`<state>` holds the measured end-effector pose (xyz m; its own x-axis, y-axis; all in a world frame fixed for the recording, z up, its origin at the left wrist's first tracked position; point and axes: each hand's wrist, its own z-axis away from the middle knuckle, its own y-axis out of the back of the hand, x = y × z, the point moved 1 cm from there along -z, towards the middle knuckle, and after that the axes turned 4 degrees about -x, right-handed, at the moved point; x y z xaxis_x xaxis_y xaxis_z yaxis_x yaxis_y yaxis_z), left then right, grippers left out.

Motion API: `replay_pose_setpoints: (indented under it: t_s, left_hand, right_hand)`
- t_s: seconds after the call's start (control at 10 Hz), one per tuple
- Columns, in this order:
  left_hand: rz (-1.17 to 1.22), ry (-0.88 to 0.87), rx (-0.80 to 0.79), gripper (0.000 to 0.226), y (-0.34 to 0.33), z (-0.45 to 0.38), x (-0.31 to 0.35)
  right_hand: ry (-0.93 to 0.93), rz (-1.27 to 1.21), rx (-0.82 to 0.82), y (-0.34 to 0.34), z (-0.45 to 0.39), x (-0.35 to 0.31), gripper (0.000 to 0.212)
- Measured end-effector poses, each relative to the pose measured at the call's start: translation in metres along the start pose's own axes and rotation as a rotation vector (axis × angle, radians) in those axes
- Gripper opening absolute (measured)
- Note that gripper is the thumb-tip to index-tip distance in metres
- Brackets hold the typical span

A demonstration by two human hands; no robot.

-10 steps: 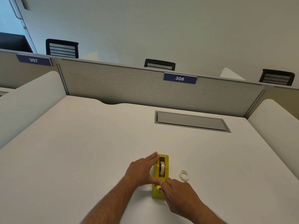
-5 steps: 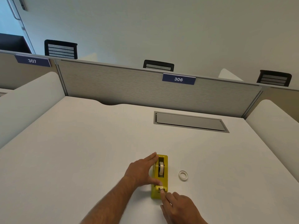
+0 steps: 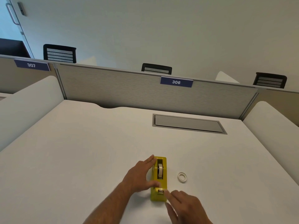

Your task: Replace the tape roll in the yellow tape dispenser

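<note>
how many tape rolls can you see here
2: one tape roll seated in the yellow dispenser, one loose roll on the desk to its right.

The light is soft and even. Shadows are faint. The right hand (image 3: 186, 206) looks blurry. Straight lines bend near the edges.

A white table (image 3: 80, 151) has a grey hatch (image 3: 188, 124) near its far edge. Beyond that edge stands a partition (image 3: 121, 89) labelled 306 (image 3: 176, 82), with black chair backs (image 3: 156, 68) behind.
</note>
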<state>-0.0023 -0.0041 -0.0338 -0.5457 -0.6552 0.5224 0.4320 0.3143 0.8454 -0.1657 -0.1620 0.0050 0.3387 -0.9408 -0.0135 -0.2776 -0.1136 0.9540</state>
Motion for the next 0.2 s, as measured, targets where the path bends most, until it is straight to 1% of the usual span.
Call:
replay_pose_setpoints:
  t_s: [0.1, 0.2]
  left_hand:
    - [0.015, -0.037, 0.089, 0.080, 0.003, 0.008, -0.006]
    - [-0.012, 0.009, 0.202, 0.070, 0.008, 0.008, -0.010]
  right_hand:
    - [-0.064, -0.159, 0.257, 0.046, -0.018, 0.013, 0.024]
    - [-0.135, -0.385, 0.410, 0.086, -0.032, 0.020, 0.017]
